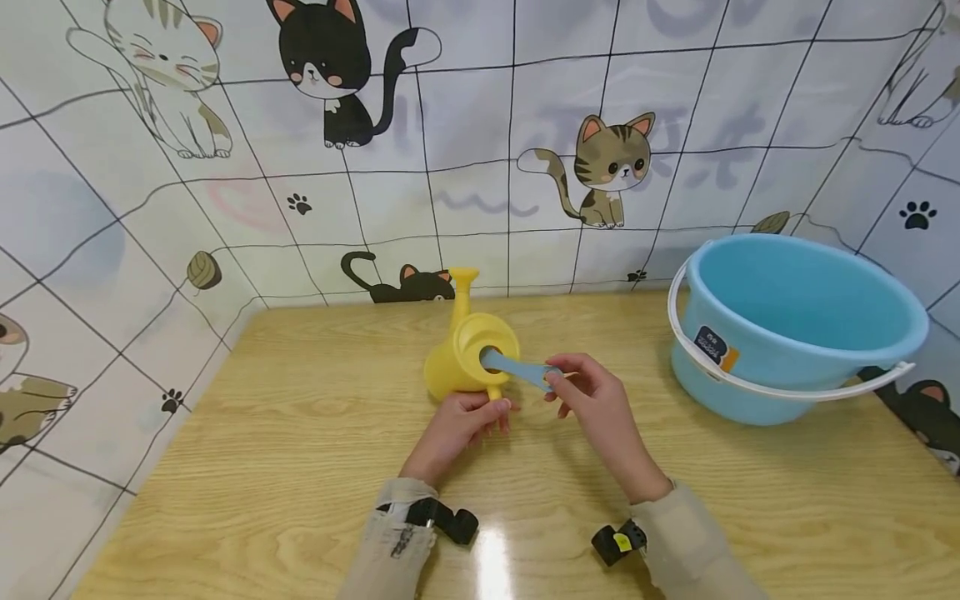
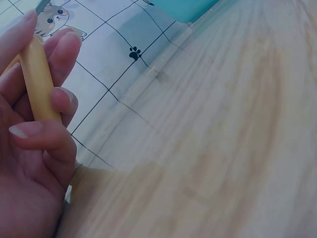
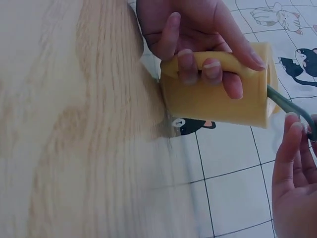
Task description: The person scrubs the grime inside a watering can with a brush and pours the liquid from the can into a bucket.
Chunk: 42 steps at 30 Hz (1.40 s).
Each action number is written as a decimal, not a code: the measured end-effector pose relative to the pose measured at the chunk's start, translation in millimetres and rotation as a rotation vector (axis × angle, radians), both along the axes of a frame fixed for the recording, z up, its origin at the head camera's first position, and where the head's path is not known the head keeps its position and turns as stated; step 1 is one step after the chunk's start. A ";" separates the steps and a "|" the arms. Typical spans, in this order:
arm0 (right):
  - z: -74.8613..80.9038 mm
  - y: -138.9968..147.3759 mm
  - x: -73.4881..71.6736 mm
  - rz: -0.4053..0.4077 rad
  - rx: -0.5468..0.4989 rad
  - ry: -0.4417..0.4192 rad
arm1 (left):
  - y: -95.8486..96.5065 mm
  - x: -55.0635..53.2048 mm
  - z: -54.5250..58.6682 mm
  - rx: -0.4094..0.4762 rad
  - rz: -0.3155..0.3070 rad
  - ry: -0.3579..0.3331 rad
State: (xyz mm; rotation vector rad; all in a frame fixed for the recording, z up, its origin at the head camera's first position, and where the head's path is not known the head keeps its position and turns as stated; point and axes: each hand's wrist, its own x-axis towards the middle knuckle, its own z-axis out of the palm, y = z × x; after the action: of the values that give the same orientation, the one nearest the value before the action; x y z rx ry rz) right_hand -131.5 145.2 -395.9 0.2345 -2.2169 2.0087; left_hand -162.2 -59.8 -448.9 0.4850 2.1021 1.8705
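Note:
A yellow toy watering can [image 1: 444, 367] stands on the table in the head view, its spout toward the wall. My left hand [image 1: 461, 425] grips its handle; in the left wrist view the fingers of that hand [image 2: 27, 163] curl round the yellow handle [image 2: 39, 82]. With thumb and fingertips my right hand [image 1: 597, 407] pinches the end of a light-blue plastic tool [image 1: 517, 367]. The tool's far end is inside the can's round top opening, so its head is hidden. The right wrist view shows the tool [image 3: 286, 102] slanting out of the can [image 3: 213, 106].
A large light-blue bucket [image 1: 750, 392] with a white handle [image 1: 701, 358] stands on the right of the wooden table [image 1: 300, 467]. Behind the table is a wall [image 1: 472, 200] with cat drawings and a grid. Black wrist cameras sit on both sleeves.

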 end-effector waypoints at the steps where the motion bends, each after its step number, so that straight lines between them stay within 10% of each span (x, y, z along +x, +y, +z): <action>1: 1.3 0.1 0.6 -0.001 -0.036 -0.006 | 0.2 0.5 0.1 -0.007 0.001 0.000; 10: 18.0 -0.9 5.9 -0.010 -0.228 0.015 | 0.7 1.2 -1.2 -0.051 0.021 0.023; 29: 18.7 -6.4 8.9 0.187 0.039 0.073 | -0.9 11.3 29.9 -0.026 -0.025 0.019; 42: 32.7 -12.4 22.1 0.097 0.170 0.147 | -2.1 9.8 26.0 -0.018 -0.038 0.012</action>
State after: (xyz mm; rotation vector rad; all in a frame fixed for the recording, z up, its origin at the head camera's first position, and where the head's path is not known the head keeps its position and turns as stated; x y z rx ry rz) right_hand -109.3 132.8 -363.3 0.5008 -2.3229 1.7834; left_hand -152.5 -61.9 -422.8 0.5290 2.1008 1.8305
